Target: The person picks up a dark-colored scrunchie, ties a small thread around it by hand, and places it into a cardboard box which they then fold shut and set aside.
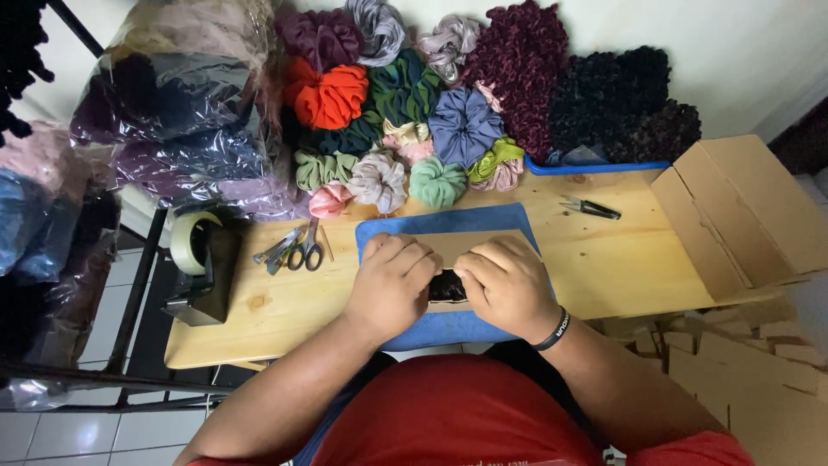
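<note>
My left hand (392, 280) and my right hand (507, 285) rest side by side on a flat piece of brown cardboard (457, 244) that lies on a blue mat (448, 223). Between the two hands a small dark fabric item (448, 286) shows; both hands press on or hold it, fingers curled. What lies under the palms is hidden. A black wristband (552, 332) is on my right wrist.
The wooden table (621, 259) carries scissors and small tools (297, 250), a tape dispenser (203, 259) at the left, thread snips (591, 207), and an open cardboard box (746, 216) at the right. Several coloured fabric scrunchies (414, 112) and plastic bags of fabric (181, 112) pile at the back.
</note>
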